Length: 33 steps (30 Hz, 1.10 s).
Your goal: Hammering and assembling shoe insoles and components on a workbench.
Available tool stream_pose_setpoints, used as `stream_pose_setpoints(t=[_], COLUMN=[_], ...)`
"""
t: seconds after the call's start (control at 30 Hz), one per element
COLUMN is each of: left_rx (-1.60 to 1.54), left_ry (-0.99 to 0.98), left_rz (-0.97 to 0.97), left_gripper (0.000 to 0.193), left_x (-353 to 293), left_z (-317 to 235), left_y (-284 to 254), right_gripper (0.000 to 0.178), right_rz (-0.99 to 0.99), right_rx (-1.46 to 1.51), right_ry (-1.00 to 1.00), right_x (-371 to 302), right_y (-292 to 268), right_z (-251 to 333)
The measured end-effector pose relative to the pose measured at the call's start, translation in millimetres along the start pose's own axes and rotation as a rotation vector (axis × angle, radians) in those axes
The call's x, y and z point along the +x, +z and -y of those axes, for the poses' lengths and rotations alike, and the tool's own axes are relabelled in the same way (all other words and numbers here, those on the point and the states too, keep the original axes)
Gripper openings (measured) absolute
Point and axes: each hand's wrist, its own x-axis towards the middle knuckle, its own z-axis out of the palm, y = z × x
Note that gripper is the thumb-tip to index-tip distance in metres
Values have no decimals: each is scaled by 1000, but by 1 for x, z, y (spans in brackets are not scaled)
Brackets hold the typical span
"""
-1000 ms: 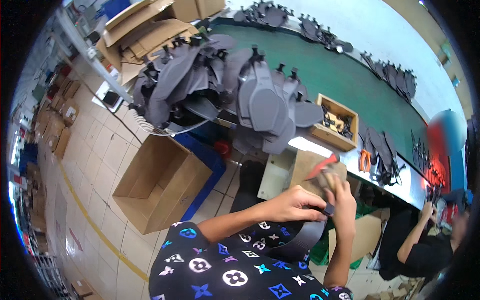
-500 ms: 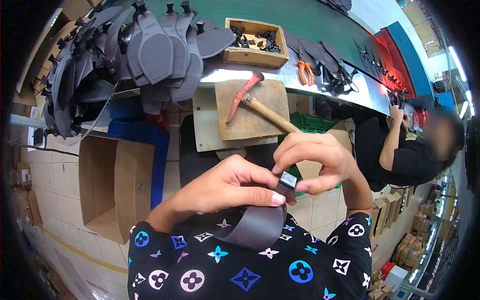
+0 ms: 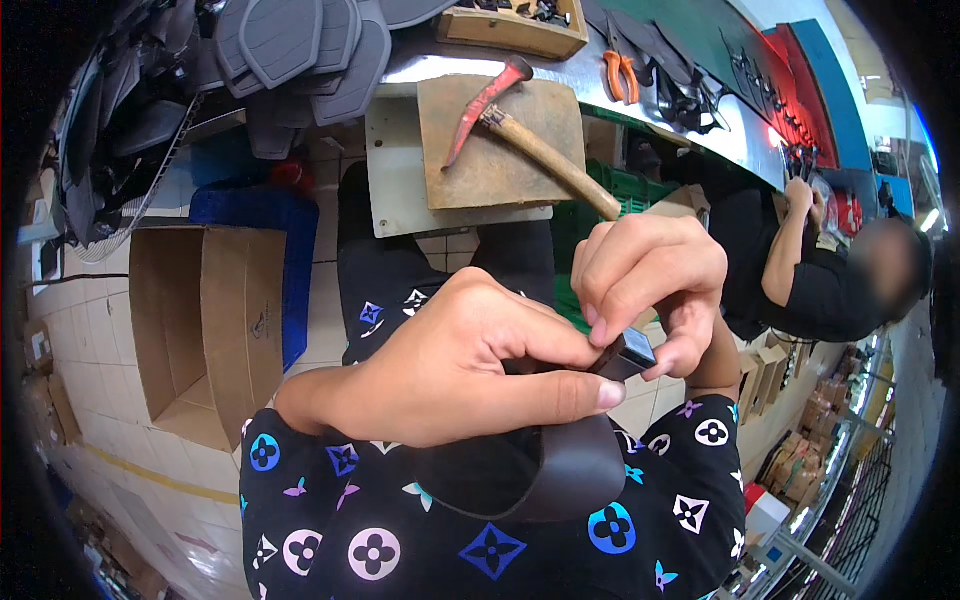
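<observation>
A dark, curved shoe sole (image 3: pixel 588 470) with a small block heel is held close to my body. The thumb and index finger of my left hand (image 3: pixel 455 365) are closed on the heel, the other fingers tucked behind. My right hand (image 3: pixel 660 270) pinches round the heel's end, fingertips on one side and thumb on the other. A pale grey square face of the heel (image 3: pixel 637 347) shows between the two hands. The far part of the sole is hidden by my left hand.
A red-headed hammer (image 3: pixel 540 150) lies on a worn pad (image 3: pixel 440 110) ahead. On the bench are grey soles (image 3: pixel 285 40), a wooden box (image 3: pixel 520 35) of small black pieces and orange-handled pliers (image 3: pixel 620 75). A cardboard box (image 3: pixel 240 330) stands left; a person (image 3: pixel 830 280) sits right.
Both hands and the sole have shifted right, and the sole's curved part has swung rightward. My view has tilted down, so the bench sits higher in it.
</observation>
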Motion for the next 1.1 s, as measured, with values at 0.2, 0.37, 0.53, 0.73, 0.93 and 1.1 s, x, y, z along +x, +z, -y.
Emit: stream_pose_setpoints(t=[0.2,0.37,0.53,0.73,0.93,1.1], left_rx=[14,130,-187,-263,-82,649], left_ry=[239,377,194,215,288,344], left_rz=[-181,-234,58,136,31,-706], left_gripper=[17,16,14,17,15,20], left_x=[4,6,9,6,2,4], left_z=[4,6,5,8,0,-14], left_y=[9,9,0,-1,-2,-42], right_gripper=[38,40,41,43,47,74], right_rz=[-75,-57,-25,66,144,-75], right_rx=[89,30,-61,-108,-139,-615], right_ry=[-4,-71,-47,-163,-108,362], right_x=[-1,3,9,19,20,1], right_y=[5,5,4,10,-4,-21], right_z=[-7,-2,12,16,20,22])
